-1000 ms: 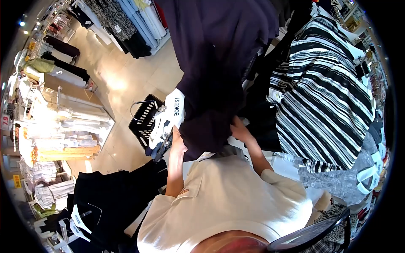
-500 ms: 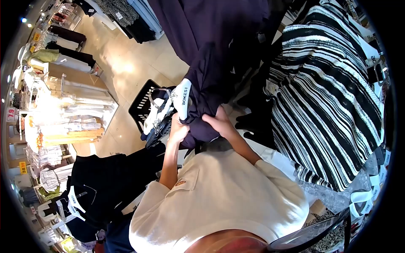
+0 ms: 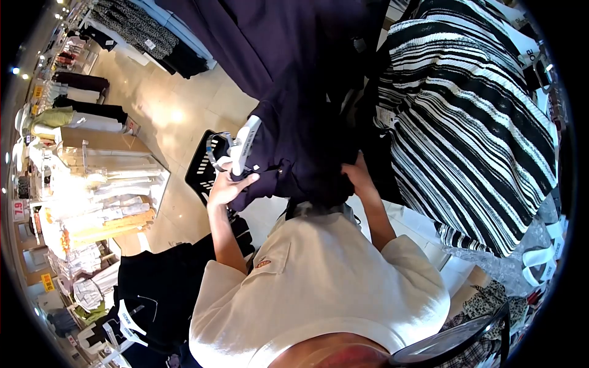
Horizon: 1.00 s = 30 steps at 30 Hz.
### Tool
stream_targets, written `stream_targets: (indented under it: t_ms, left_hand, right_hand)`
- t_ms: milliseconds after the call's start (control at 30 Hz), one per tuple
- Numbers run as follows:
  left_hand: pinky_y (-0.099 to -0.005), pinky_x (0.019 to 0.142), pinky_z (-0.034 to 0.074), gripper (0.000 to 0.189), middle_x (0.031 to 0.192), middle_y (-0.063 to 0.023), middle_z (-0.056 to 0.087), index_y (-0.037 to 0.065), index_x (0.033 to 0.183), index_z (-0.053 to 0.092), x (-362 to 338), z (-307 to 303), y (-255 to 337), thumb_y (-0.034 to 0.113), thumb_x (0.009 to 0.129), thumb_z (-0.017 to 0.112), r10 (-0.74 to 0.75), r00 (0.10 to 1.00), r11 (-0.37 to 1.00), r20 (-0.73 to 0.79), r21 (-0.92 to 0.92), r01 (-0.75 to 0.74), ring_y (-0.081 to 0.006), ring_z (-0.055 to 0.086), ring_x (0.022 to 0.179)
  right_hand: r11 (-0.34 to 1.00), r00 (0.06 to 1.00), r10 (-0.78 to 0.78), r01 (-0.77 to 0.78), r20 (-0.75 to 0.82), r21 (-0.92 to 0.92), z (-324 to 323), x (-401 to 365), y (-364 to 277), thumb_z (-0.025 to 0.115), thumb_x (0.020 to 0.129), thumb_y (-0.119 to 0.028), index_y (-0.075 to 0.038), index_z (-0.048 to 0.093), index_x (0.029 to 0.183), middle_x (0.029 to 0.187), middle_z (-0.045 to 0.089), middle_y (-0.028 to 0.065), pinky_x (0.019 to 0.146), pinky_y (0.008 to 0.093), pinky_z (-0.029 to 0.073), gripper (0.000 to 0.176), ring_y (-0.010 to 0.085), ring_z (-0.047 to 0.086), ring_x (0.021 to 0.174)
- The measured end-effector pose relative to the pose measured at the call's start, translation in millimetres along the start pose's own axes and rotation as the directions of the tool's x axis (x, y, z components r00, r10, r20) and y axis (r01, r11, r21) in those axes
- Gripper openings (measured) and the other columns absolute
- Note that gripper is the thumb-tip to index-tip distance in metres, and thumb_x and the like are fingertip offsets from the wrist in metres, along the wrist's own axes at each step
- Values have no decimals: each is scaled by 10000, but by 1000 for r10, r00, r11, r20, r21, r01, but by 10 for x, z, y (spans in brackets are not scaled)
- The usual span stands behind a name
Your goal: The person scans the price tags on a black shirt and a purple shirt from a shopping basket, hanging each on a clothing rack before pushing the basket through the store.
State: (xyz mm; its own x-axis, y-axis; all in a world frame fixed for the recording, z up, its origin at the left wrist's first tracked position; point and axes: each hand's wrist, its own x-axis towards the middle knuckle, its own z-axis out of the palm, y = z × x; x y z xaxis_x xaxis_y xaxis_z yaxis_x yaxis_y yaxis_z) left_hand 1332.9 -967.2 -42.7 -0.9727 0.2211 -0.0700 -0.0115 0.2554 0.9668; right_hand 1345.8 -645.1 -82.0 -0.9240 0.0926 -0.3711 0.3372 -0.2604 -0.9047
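Observation:
A dark purple garment [image 3: 288,135] hangs in front of my body, its cloth running up to the top of the view. A white plastic hanger [image 3: 246,146] with lettering and a metal clip lies against its left side. My left hand [image 3: 228,187] grips the garment's edge just below the hanger, thumb on top of the cloth. On the other side, my right hand [image 3: 359,175] is closed on the garment's right edge, its fingertips partly hidden by the dark fabric.
A black shopping basket [image 3: 197,175] stands on the tiled floor at left. Black-and-white striped clothing [image 3: 466,122] hangs close on the right. Black garments [image 3: 165,276] with white hangers lie at lower left. Lit clothing racks [image 3: 110,184] line the far left.
My hands have moved apart, left hand to the left and right hand to the right, spreading the bunched purple garment wider. The hanger has shifted left with it.

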Motion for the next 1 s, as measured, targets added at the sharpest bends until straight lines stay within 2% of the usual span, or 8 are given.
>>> stream_targets:
  t_ms: [133,233,367,500,700,733,867,1000]
  left_hand:
    - [-281,529,326,325,628,1,394,-24,758,519,-8,-396,-3,163,722,782,53,998,977,37,206,-60,-97,368,600]
    - [-265,470,290,338,547,21,346,-26,707,498,32,-643,-41,152,716,784,145,977,975,153,149,-168,-79,334,526]
    - [-245,794,437,419,872,-70,573,34,1042,611,24,-837,-241,185,703,805,187,973,925,135,310,-221,-120,549,865]
    - [-329,445,249,289,497,-78,323,-16,666,532,166,-744,342,114,684,790,339,908,909,246,161,-383,-132,257,493]
    - [-317,589,444,200,684,-181,611,-21,822,656,492,-731,813,79,673,746,147,861,892,488,310,-328,-268,572,590]
    - [-322,601,447,201,691,-183,611,-23,823,654,546,-701,854,83,678,745,159,854,888,496,306,-344,-277,567,597]
    - [-349,643,461,233,735,-202,617,-26,853,646,723,-586,872,112,697,749,431,764,769,480,248,-589,-366,582,689]
    - [-369,658,470,238,768,-207,621,-28,853,642,877,-504,964,123,703,749,461,676,724,576,196,-661,-388,582,735]
  right_hand:
    - [938,989,-147,135,-15,-321,-269,181,200,528,657,70,24,543,1118,876,615,61,613,238,451,464,134,574,717]
    - [965,993,-118,107,-32,-240,-410,407,567,502,638,75,34,588,992,833,615,59,607,247,453,367,141,572,720]
    - [975,959,15,-76,-282,-209,-399,685,1036,510,568,82,40,591,965,869,633,102,664,296,467,407,205,588,789]
    - [942,936,50,-160,-347,-295,-353,865,1272,569,603,45,33,588,973,851,630,122,665,307,475,371,210,593,786]
    - [799,905,-329,115,-269,-591,-708,1214,1765,640,654,-10,21,584,976,844,629,128,679,306,482,328,198,598,783]
    - [866,920,-212,20,-331,-500,-300,701,964,677,693,-48,5,584,971,832,626,123,716,296,488,298,178,602,784]
    - [547,505,-810,462,-299,-698,-65,132,64,551,763,63,8,551,999,934,615,82,797,269,468,242,141,590,860]
    - [122,339,-935,587,106,-800,301,-552,-913,632,679,-23,5,547,1073,1104,553,172,967,395,387,404,322,534,1035]
